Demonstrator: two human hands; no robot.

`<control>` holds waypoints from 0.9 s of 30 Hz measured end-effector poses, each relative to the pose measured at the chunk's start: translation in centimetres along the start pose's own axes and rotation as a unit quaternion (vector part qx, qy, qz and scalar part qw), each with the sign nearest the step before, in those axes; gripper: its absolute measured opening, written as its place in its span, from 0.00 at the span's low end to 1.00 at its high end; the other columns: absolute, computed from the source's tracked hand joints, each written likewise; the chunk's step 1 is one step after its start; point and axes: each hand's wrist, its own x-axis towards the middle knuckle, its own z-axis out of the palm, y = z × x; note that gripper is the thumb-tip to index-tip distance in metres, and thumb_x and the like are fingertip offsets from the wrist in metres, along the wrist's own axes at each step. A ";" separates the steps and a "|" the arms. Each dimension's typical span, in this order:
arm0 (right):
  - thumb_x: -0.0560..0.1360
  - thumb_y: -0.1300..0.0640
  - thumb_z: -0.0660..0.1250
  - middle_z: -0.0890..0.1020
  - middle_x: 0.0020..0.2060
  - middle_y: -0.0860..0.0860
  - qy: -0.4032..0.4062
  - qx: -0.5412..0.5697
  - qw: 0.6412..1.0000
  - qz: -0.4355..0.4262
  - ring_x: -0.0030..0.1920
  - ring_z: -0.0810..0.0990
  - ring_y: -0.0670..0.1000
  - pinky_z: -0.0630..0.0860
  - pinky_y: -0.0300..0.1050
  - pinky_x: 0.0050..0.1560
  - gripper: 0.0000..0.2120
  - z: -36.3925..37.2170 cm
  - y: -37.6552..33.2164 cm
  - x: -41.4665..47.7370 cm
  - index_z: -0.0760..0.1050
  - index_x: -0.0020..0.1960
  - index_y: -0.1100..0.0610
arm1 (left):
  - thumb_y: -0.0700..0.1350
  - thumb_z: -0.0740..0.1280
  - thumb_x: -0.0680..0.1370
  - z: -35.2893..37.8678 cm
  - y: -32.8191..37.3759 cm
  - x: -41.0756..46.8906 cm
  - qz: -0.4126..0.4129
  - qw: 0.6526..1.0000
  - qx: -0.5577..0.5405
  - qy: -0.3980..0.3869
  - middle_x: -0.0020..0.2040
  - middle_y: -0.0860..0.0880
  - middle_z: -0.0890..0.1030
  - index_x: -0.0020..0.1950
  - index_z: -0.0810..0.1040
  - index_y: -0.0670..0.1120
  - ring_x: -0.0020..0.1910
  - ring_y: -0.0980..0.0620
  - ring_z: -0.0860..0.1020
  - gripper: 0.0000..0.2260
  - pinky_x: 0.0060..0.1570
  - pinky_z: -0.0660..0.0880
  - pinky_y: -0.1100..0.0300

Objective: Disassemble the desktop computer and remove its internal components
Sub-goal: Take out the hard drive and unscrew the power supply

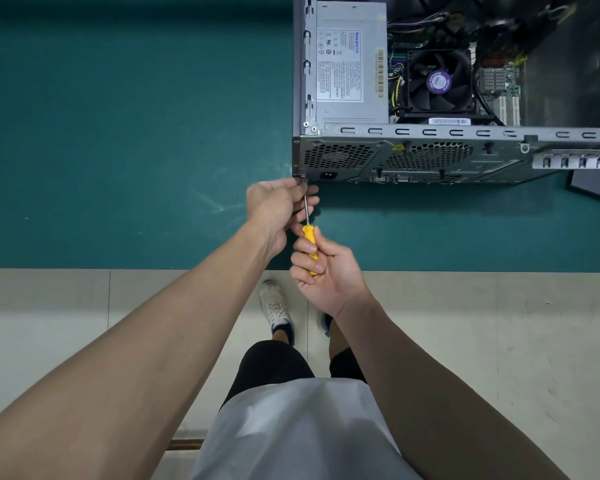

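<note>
An open grey desktop computer case point(465, 133) lies on its side on the green table. Inside it I see a silver power supply point(350, 64) and a black CPU fan point(439, 81). My right hand point(326, 268) grips the yellow handle of a screwdriver point(309, 242). The metal shaft points up at a screw at the lower left corner of the case's rear panel point(340, 161). My left hand point(279, 206) curls its fingers round the shaft near the tip, right against that corner. The screw itself is hidden by my fingers.
The green table point(118, 133) stretches to the left of the case, its front edge near my wrists. A dark flat panel point(593, 187) lies at the right edge. Below are pale floor tiles and my shoes point(274, 306).
</note>
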 end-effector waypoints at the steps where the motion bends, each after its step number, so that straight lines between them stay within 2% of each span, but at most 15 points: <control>1: 0.82 0.53 0.53 0.68 0.28 0.46 -0.001 0.000 1.000 0.000 0.22 0.61 0.42 0.53 0.35 0.25 0.11 0.0 -0.1 0.0 0.71 0.51 0.58 | 0.34 0.66 0.78 0.0 0.0 0.0 0.000 1.000 0.000 0.001 0.42 0.43 0.84 0.54 0.80 0.37 0.35 0.51 0.83 0.06 0.33 0.78 0.62; 12: 0.81 0.55 0.54 0.68 0.29 0.47 -0.009 -0.001 1.000 -0.002 0.22 0.61 0.43 0.56 0.35 0.26 0.11 0.2 0.0 0.2 0.70 0.47 0.59 | 0.35 0.65 0.79 0.4 0.3 0.0 0.001 0.999 0.028 0.018 0.42 0.43 0.84 0.56 0.79 0.36 0.35 0.52 0.82 0.07 0.37 0.79 0.61; 17: 0.82 0.55 0.53 0.68 0.30 0.48 0.010 -0.035 0.999 -0.031 0.23 0.61 0.43 0.57 0.36 0.27 0.11 0.5 0.1 0.3 0.69 0.48 0.59 | 0.35 0.64 0.79 0.5 0.3 -0.1 0.007 0.999 0.035 0.013 0.43 0.43 0.84 0.56 0.78 0.34 0.36 0.50 0.83 0.08 0.41 0.80 0.60; 22: 0.82 0.60 0.53 0.71 0.32 0.52 0.041 -0.123 0.988 -0.080 0.25 0.64 0.46 0.60 0.38 0.27 0.09 1.3 0.1 0.2 0.69 0.48 0.61 | 0.34 0.64 0.79 0.5 0.4 -0.1 0.013 0.999 0.034 0.019 0.44 0.41 0.84 0.54 0.78 0.33 0.40 0.47 0.84 0.07 0.43 0.80 0.58; 24: 0.83 0.61 0.53 0.71 0.32 0.53 0.082 -0.199 0.970 -0.113 0.25 0.64 0.46 0.61 0.38 0.26 0.09 1.8 0.3 0.3 0.68 0.46 0.60 | 0.34 0.64 0.79 0.4 0.3 -0.1 0.015 0.999 0.029 0.021 0.45 0.39 0.84 0.52 0.79 0.33 0.41 0.45 0.84 0.06 0.44 0.81 0.58; 25: 0.83 0.60 0.53 0.71 0.32 0.53 0.117 -0.257 0.949 -0.137 0.26 0.64 0.46 0.61 0.38 0.26 0.09 2.0 0.4 0.4 0.69 0.45 0.60 | 0.33 0.64 0.79 0.4 0.4 -0.1 0.016 0.999 0.027 0.019 0.44 0.39 0.83 0.52 0.79 0.33 0.41 0.45 0.84 0.05 0.44 0.81 0.58; 27: 0.82 0.57 0.54 0.72 0.33 0.52 0.188 -0.390 0.883 -0.181 0.28 0.67 0.48 0.66 0.42 0.27 0.11 2.3 0.8 0.5 0.70 0.43 0.57 | 0.33 0.64 0.79 0.5 0.4 -0.1 0.016 0.999 0.026 0.016 0.43 0.40 0.83 0.51 0.79 0.33 0.40 0.45 0.84 0.05 0.44 0.81 0.57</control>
